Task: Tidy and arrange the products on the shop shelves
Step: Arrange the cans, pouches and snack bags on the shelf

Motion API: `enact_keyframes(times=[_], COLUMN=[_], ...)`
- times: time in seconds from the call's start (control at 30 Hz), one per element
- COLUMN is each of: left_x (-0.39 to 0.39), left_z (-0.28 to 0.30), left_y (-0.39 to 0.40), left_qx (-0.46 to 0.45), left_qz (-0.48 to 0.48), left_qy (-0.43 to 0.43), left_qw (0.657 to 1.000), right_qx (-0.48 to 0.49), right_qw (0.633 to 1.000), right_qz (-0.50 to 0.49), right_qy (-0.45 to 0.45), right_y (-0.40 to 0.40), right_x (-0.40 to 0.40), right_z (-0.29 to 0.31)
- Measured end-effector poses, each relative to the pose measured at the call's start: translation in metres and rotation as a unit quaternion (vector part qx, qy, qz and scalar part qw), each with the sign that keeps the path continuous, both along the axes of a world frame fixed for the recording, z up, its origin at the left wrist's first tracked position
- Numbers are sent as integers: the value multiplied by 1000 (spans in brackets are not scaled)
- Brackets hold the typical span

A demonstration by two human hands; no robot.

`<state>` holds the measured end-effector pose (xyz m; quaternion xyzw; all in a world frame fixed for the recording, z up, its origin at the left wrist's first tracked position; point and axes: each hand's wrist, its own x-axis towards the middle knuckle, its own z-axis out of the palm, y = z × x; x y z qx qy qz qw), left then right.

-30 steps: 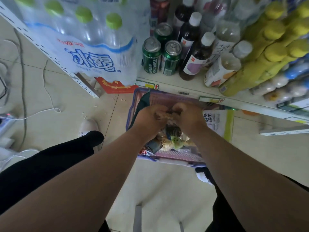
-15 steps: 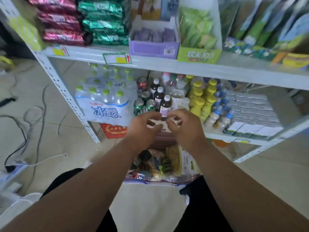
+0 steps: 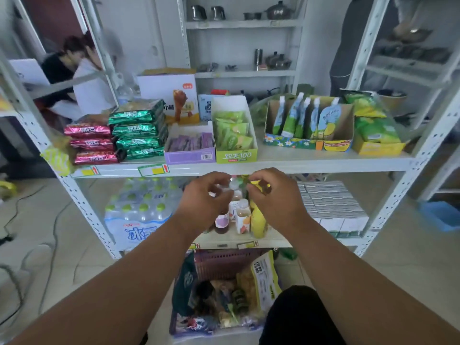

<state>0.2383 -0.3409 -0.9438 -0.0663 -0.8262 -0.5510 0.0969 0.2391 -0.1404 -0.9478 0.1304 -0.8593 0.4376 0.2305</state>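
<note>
Restocking step: right hand (image 3: 275, 197) pinches small yellow-wrapped packet (image 3: 258, 184) just below white metal shelf's (image 3: 298, 162) front edge, left hand (image 3: 202, 197) curled, grip unclear; next, likely seat packet w/ matching stock.

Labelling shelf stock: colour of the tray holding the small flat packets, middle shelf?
Purple tray, head view.
</note>
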Motion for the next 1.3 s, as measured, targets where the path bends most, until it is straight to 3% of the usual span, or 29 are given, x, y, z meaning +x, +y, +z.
enact_keyframes(times=[0.4, 0.8, 0.93, 1.03, 1.13, 1.3], left_x=[-70, -203, -253, -285, -305, -312], left_z=[35, 75, 86, 86, 80, 65], left_y=[56, 124, 150, 165, 174, 181], left_qx=[-4, 4, -20, -26, -58, -113], left_qz=[-46, -71, -72, -71, -102, -76], left_qy=[27, 85, 110, 110, 78, 97], left_qw=[999, 994, 991, 991, 990, 986], right_qx=[-31, 53, 131, 279, 381, 360], right_qw=[998, 990, 972, 929, 895, 908], right_qz=[-45, -129, -188, -242, -229, -215], right_qy=[16, 39, 59, 21, -17, -11], right_y=[47, 90, 121, 137, 138, 137], right_x=[-50, -174, -224, -247, -263, -272], right_z=[29, 70, 83, 99, 103, 98])
